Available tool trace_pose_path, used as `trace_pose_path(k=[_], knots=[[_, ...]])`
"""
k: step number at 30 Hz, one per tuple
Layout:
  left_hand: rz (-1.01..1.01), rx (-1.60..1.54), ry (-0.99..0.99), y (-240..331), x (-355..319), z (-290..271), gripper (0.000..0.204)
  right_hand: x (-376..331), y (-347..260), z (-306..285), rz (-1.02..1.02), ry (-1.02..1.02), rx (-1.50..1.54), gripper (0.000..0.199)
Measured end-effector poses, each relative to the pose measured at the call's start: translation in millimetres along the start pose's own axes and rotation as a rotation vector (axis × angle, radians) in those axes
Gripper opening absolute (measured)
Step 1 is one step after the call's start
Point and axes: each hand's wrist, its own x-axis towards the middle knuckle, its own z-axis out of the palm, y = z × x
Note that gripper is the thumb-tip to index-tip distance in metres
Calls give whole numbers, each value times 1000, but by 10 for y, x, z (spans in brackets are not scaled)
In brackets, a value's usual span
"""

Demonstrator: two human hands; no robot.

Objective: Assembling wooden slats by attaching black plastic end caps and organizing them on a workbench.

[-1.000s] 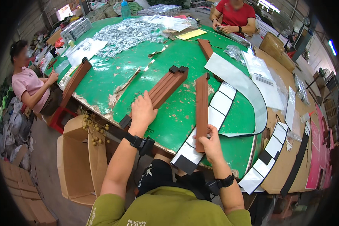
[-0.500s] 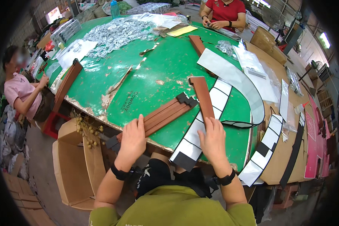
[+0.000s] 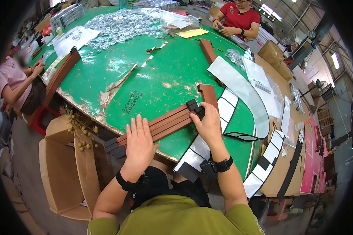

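Note:
In front of me, several flat brown strips (image 3: 170, 122) with black ends lie side by side, slanting across the table's near edge. My left hand (image 3: 139, 141) rests flat over their lower part, fingers stretched out and spread. Beside it, the lower black ends (image 3: 115, 148) jut past the edge. At the upper end my right hand (image 3: 208, 124) has its thumb and fingers closed around the black tips (image 3: 193, 105). Just beyond that hand lies another brown strip (image 3: 208, 95), partly hidden by it. A white panelled band with black edging (image 3: 226, 105) passes beneath that strip.
The green table (image 3: 161, 78) carries a heap of clear-wrapped pieces (image 3: 123, 29), more brown strips (image 3: 62, 72) and a curved white band (image 3: 243, 88). An open cardboard box (image 3: 51, 176) stands below left. One co-worker (image 3: 17, 84) sits at left, another (image 3: 239, 19) across the table.
My right hand has moved from the single strip to the bundle's black tips, which now sit more evenly. My left hand's fingers have spread flat over the bundle. The whole view has shifted slightly.

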Motion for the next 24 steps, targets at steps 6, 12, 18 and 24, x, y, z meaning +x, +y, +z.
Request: trace_pose_path(k=[6,12,18,24], knots=[[-32,36,39,30,35,55,98,74,-53,-15,-43,11,-5,54],[-79,46,32,99,65,63,98,38,11,88,-34,81,61,47],[-97,26,27,107,50,63,98,74,-105,168,-78,163,-39,39],[-104,23,40,126,72,74,99,129,-64,238,86,136,214,35]])
